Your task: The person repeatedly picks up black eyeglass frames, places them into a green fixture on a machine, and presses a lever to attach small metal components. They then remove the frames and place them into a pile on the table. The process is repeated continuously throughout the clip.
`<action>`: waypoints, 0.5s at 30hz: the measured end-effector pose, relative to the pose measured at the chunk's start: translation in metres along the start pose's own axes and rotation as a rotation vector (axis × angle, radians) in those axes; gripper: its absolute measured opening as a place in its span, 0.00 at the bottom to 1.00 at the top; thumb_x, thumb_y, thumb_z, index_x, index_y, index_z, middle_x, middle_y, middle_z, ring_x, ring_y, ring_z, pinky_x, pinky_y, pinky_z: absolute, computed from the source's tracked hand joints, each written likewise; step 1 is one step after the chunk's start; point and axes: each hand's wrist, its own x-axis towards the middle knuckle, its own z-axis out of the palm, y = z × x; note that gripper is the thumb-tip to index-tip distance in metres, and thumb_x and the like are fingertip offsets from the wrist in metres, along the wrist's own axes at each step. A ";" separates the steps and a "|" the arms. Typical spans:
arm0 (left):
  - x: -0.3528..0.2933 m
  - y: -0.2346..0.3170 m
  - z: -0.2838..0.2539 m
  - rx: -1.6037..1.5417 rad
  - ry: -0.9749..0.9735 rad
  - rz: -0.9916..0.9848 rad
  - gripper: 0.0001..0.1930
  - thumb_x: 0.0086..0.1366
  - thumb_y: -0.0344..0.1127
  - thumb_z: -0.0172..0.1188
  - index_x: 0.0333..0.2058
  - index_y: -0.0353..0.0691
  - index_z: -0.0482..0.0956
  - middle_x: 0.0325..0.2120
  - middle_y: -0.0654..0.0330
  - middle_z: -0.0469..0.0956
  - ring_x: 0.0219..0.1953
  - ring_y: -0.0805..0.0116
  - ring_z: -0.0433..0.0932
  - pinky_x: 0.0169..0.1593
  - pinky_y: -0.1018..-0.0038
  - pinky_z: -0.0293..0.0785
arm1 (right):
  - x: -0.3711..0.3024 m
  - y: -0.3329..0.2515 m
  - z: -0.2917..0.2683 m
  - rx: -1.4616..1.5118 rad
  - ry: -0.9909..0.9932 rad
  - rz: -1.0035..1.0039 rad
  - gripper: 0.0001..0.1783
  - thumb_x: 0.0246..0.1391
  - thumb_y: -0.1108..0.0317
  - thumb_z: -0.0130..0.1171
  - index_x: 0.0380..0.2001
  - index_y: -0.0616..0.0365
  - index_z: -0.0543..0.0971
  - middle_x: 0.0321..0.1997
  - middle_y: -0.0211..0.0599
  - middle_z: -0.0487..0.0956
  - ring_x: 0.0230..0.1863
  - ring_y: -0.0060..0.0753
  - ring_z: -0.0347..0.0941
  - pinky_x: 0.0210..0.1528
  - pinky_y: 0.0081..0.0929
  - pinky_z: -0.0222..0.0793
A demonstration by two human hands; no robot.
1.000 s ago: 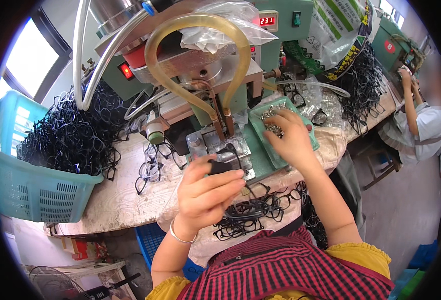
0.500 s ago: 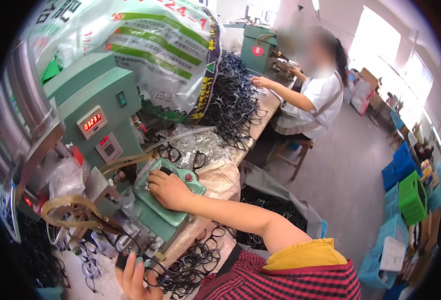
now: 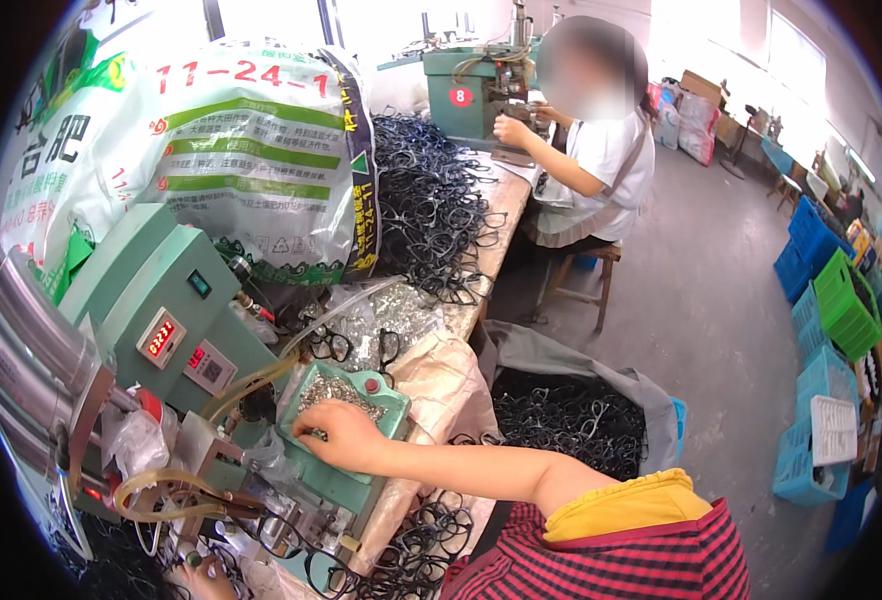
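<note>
My right hand reaches from the right into a green metal tray. Its fingers are curled together at the near side of a heap of small shiny metal pieces; whatever is between the fingertips is hidden. At the bottom left, my left hand is partly cut off by the picture's edge. It is beside a dark, green-tipped knob low on the green machine, and its grip is not clear. A black glasses frame hangs near the machine's lower front, right of that hand.
Black glasses frames lie tangled near me, with more in a grey-lined bin and a heap beyond. A large printed sack stands behind the machine. A co-worker sits at another machine. Plastic crates line the right.
My right hand has shifted toward the tray's near side, exposing the metal pieces. My left hand, spread beside the glasses frame before, has moved left and lower. The whole view has shifted.
</note>
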 end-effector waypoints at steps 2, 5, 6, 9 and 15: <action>0.001 0.025 -0.016 0.000 0.192 0.098 0.12 0.49 0.22 0.63 0.34 0.40 0.82 0.52 0.42 0.73 0.61 0.34 0.64 0.67 0.51 0.56 | -0.006 0.011 -0.014 -0.028 0.065 -0.038 0.07 0.49 0.69 0.63 0.33 0.53 0.83 0.37 0.37 0.83 0.43 0.44 0.77 0.49 0.38 0.71; 0.017 0.038 -0.051 -0.040 0.213 0.318 0.12 0.49 0.19 0.61 0.35 0.36 0.80 0.39 0.43 0.73 0.55 0.34 0.66 0.62 0.51 0.61 | -0.001 0.009 -0.029 -0.047 0.078 -0.030 0.07 0.49 0.69 0.62 0.33 0.55 0.83 0.36 0.37 0.83 0.43 0.44 0.77 0.49 0.39 0.71; 0.010 0.014 -0.038 -0.047 0.103 0.266 0.13 0.48 0.19 0.60 0.35 0.35 0.80 0.39 0.43 0.74 0.52 0.37 0.68 0.59 0.53 0.64 | 0.001 0.007 -0.020 -0.029 0.068 -0.041 0.07 0.49 0.69 0.62 0.33 0.56 0.83 0.36 0.38 0.83 0.43 0.44 0.77 0.48 0.40 0.71; 0.014 -0.015 0.018 -0.099 -0.160 0.278 0.13 0.48 0.19 0.57 0.34 0.34 0.81 0.37 0.42 0.76 0.44 0.41 0.73 0.50 0.56 0.69 | -0.006 0.012 -0.016 -0.042 0.070 0.002 0.08 0.49 0.70 0.62 0.34 0.56 0.84 0.35 0.38 0.82 0.42 0.45 0.77 0.48 0.39 0.71; -0.025 0.016 -0.035 -0.101 -0.189 0.012 0.16 0.62 0.23 0.56 0.50 0.34 0.80 0.59 0.36 0.68 0.61 0.38 0.67 0.62 0.60 0.66 | -0.037 0.010 -0.052 -0.097 0.069 0.046 0.07 0.47 0.70 0.63 0.32 0.54 0.85 0.33 0.38 0.80 0.41 0.45 0.76 0.47 0.39 0.71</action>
